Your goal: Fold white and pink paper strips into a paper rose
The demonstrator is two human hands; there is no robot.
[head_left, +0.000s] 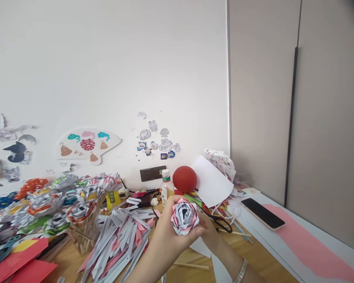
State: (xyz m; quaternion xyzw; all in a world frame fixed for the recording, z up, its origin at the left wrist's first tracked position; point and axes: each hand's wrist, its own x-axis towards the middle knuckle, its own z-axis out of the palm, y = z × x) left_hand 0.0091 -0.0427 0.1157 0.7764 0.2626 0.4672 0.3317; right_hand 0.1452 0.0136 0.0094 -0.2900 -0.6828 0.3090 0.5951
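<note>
A grey-white paper flower (185, 215) with pink outer petals faces up in front of me, above the table. My left hand (168, 226) is wrapped round its side, with the thumb along the lower rim. From the right, my right hand (209, 228) reaches in behind and under the flower and closes on it; most of its fingers are hidden. A heap of folded grey and pink paper strips (120, 239) lies to the left of my hands. A thin wooden stick (191, 266) rests on the table below them.
Several finished paper flowers (44, 202) crowd the left side. Behind my hands stand a bottle (165, 184) and a red balloon (184, 179). Black-handled scissors (224, 225), a phone (263, 213) and pink paper (309, 245) lie to the right. Red paper (26, 259) is at the front left.
</note>
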